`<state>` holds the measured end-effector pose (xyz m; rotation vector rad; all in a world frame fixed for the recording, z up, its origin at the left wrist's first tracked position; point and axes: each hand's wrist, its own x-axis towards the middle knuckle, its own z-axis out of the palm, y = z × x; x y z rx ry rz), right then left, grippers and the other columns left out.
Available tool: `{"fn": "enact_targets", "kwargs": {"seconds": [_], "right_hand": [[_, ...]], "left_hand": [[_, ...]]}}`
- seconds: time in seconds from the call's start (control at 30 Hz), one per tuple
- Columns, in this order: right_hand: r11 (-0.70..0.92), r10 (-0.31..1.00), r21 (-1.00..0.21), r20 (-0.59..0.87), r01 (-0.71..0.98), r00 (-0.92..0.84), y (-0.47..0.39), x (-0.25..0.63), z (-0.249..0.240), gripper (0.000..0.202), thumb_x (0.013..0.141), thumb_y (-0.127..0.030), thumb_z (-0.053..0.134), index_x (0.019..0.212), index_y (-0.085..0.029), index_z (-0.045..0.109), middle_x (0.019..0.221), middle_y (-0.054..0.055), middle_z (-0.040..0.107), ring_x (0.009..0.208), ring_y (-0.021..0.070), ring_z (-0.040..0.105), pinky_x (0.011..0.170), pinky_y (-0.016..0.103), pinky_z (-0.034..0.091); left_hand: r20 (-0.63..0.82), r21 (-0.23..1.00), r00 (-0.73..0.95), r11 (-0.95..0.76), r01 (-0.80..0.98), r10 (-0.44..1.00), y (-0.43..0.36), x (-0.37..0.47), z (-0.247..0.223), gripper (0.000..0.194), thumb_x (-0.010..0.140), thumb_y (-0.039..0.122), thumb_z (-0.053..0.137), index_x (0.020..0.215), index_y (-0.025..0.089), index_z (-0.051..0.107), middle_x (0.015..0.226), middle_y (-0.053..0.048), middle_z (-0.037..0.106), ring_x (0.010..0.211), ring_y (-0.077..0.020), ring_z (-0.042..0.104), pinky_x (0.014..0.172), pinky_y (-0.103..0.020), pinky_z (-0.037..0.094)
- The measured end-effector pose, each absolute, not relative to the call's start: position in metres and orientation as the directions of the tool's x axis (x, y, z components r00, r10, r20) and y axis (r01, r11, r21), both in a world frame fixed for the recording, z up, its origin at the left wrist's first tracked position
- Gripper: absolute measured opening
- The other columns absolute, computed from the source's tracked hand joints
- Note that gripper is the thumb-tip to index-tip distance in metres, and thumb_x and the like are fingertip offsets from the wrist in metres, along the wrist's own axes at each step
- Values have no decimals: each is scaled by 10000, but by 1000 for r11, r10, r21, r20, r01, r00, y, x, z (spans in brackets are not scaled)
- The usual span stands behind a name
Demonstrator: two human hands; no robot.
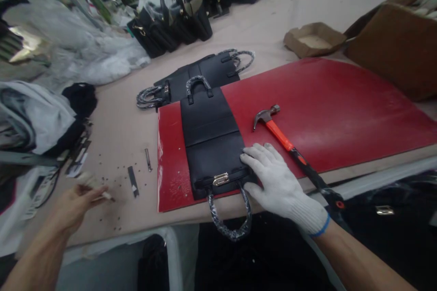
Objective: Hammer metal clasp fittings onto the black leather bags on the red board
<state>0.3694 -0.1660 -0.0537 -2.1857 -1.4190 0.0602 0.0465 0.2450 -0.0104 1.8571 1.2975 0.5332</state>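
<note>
My right hand [273, 182], in a white knit glove with a blue cuff edge, rests flat on the edge of a black handbag [213, 134], fingers spread. The bag has a gold clasp [221, 179] and plastic-wrapped handles [229, 232], and it lies across a red board [169, 159]. Over the table's left side, my bare left hand [77, 202] is closed, pinching a thin pale stick with a dark tip [108, 196]; blur hides its kind. Near it lie a grey flat strip [133, 182], a small metal punch-like rod [148, 160] and several tiny dark bits.
A claw hammer [280, 134] with an orange and black handle lies on the board. Behind are more black bags [205, 70], a shallow cardboard tray [314, 38] and a large cardboard box [392, 45]. Plastic wrapping [112, 54] and cloth items [44, 113] crowd the left.
</note>
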Motion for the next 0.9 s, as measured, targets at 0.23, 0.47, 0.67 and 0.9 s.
{"fn": "enact_targets", "kwargs": {"seconds": [0.23, 0.47, 0.67, 0.9], "right_hand": [[-273, 860, -410, 300, 870, 412, -163, 376, -62, 556, 835, -268, 682, 1377, -165, 607, 1488, 135, 579, 1417, 379, 474, 1248, 635, 289], [-320, 704, -504, 439, 802, 558, -190, 340, -66, 299, 961, -283, 571, 1239, -205, 647, 1261, 135, 719, 1214, 334, 657, 1128, 589, 472], [-567, 471, -819, -238, 85, 849, -200, 272, -59, 344, 870, -500, 657, 1118, -263, 660, 919, 86, 785, 810, 317, 761, 694, 466, 613], [-174, 560, -883, -453, -435, 694, -173, 264, -58, 254, 824, -458, 654, 868, -210, 620, 699, 5, 653, 629, 188, 627, 634, 335, 535]], "left_hand": [[-60, 956, 443, -76, 282, 895, 179, 119, 13, 449, 578, 409, 896, 721, 202, 523, 716, 28, 671, 707, -164, 681, 632, -262, 589], [-4, 580, 437, -354, 734, 900, 157, 159, -24, 308, 731, 346, 665, 975, 158, 665, 821, -69, 731, 755, -240, 709, 691, -323, 549], [-59, 130, 468, -458, 879, 882, 142, 176, -33, 355, 888, 311, 557, 1184, 143, 661, 1065, -177, 756, 1022, -361, 726, 883, -443, 552], [262, 179, 708, -754, 632, 656, 102, 176, -36, 360, 951, 296, 472, 1168, 65, 643, 1262, -262, 649, 1233, -397, 614, 1062, -544, 511]]}}
